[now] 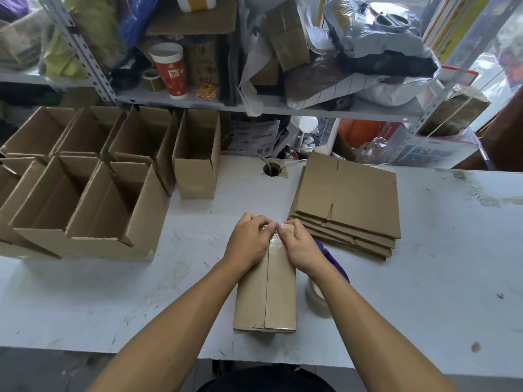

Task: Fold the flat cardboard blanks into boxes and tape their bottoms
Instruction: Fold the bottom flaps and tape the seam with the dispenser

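A folded box [265,290] lies bottom-up at the centre of the white table [424,264], its long axis running from six o'clock to twelve, the seam between the two bottom flaps facing the camera. The left hand [249,241] and the right hand [300,246] meet at the box's twelve o'clock end, fingers curled down and close together, pressing what looks like clear tape [273,241] over the far edge; the fingertips themselves are partly hidden, so whether they pinch the tape or only rub it flat is unclear. Tape shows only on the far part of the seam, while the near part looks bare, so the bottom seems only partly sealed. The box should handle as light and fairly stiff, yet hollow: its flaps will likely give under a hard push, so it is best held by the side walls near the corners. A tape roll [318,299] stands just beside the box at three o'clock, a blue-handled tool [332,260] behind it. The stack of flat blanks [351,205] waits at one o'clock; finished open boxes [93,179] crowd nine to eleven o'clock.
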